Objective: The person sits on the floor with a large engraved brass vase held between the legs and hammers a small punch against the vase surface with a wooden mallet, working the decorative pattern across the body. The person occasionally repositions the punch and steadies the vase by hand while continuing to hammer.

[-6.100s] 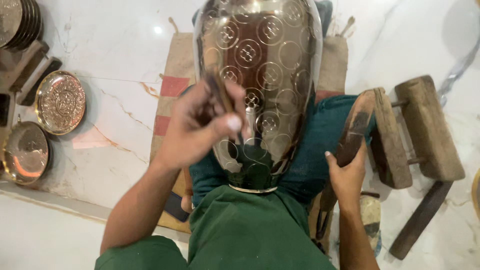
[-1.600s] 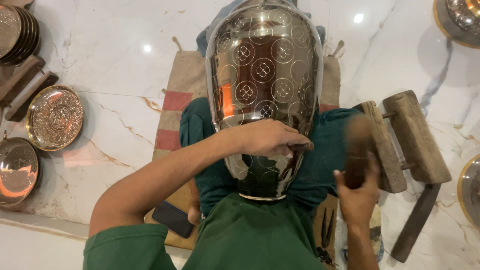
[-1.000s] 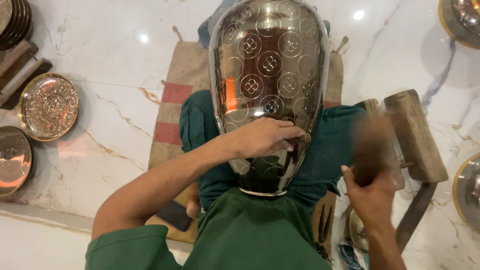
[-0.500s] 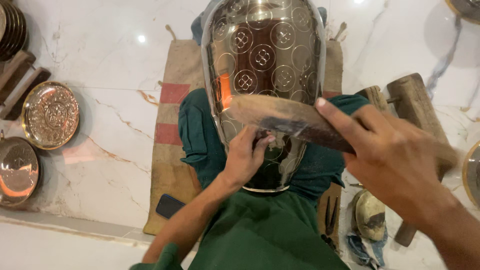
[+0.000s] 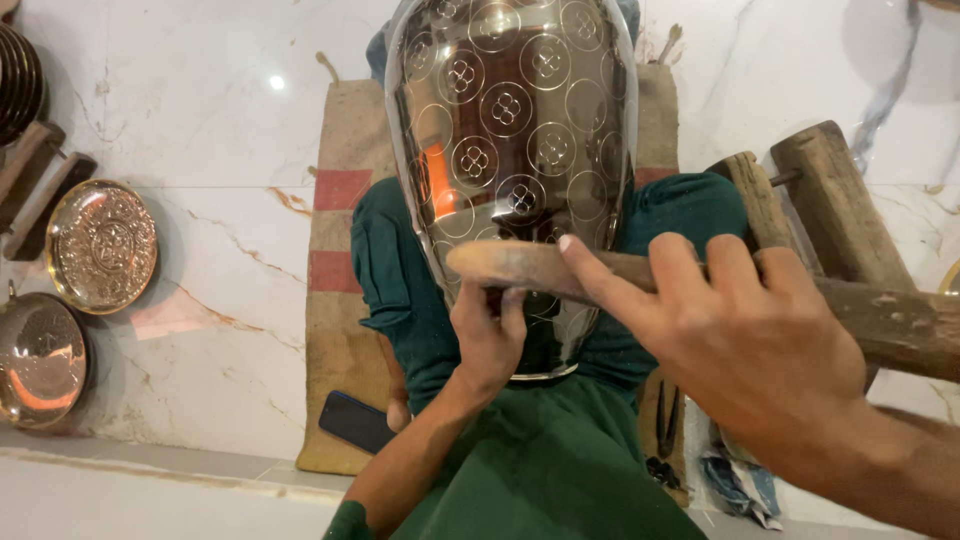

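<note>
Close to camera, right hand (image 5: 750, 350) is wrapped around a wooden mallet (image 5: 540, 270), fingers curled over the handle, forefinger stretched along it. Mallet long axis runs roughly level across frame, rounded end pointing left, lying across the lower front of the vase.

Left hand (image 5: 487, 335) sits just under the mallet end, fingers bunched and pressed against the metal vase (image 5: 510, 130). What it pinches, if anything, is hidden behind the mallet; can't tell.

Vase rests on the lap between green-clad knees, long axis running away from the person, neck toward the body, wide body up-frame. Surface is polished, engraved with circles holding four-petal marks.

Burlap mat (image 5: 340, 260) with red stripes lies under the legs on the marble floor (image 5: 200, 120). Dark phone (image 5: 355, 422) on the mat's near edge. Embossed round plates (image 5: 100, 245) far left. Wooden blocks (image 5: 830, 200) to the right. No packages or labels readable.
</note>
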Demonstrator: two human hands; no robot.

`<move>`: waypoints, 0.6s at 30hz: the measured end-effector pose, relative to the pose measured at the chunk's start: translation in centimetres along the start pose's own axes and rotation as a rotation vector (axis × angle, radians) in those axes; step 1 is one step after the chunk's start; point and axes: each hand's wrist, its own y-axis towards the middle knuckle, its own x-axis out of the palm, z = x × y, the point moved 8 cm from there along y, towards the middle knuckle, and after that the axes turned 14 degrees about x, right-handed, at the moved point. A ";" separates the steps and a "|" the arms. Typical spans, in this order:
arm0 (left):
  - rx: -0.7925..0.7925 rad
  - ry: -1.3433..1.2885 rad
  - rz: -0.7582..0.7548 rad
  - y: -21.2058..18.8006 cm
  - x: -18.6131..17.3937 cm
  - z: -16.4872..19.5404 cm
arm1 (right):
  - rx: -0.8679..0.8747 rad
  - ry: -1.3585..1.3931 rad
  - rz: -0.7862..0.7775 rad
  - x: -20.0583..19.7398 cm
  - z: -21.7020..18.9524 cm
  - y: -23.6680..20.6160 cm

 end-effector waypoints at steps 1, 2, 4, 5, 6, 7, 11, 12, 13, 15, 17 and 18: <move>-0.098 -0.086 0.044 0.2 0.2 -0.5 | -0.018 -0.195 0.008 0.6 0.0 0.0; -0.141 -0.148 0.069 0.8 0.4 -0.7 | 0.056 -0.064 -0.037 1.1 0.6 0.4; -0.260 -0.266 0.110 1.3 0.5 -0.7 | 0.188 0.211 -0.149 2.9 1.6 1.1; -0.231 -0.203 0.089 1.6 0.5 0.0 | 0.171 0.088 -0.156 3.8 1.6 1.0; -0.196 -0.137 0.073 1.9 0.4 0.6 | 0.152 -0.036 -0.153 4.7 1.5 1.1; -0.149 -0.074 0.054 2.5 0.4 1.0 | 0.144 -0.160 -0.141 5.4 1.6 1.1; -0.171 -0.164 0.075 2.5 0.7 0.9 | 0.131 -0.097 -0.049 5.3 1.9 1.2; -0.164 -0.187 0.084 2.4 0.8 0.8 | 0.107 -0.038 0.020 4.2 1.7 1.2; -0.162 -0.210 0.091 2.2 0.9 0.6 | 0.082 0.021 0.085 2.9 1.5 1.3; -0.106 -0.117 0.082 2.0 0.8 0.7 | 0.063 0.546 0.132 0.2 1.7 1.5; -0.062 -0.050 0.062 1.9 0.7 0.7 | 0.017 0.498 0.132 -1.3 1.1 1.6; -0.045 -0.029 0.049 1.9 0.8 0.7 | -0.018 0.187 0.106 -1.3 0.5 1.4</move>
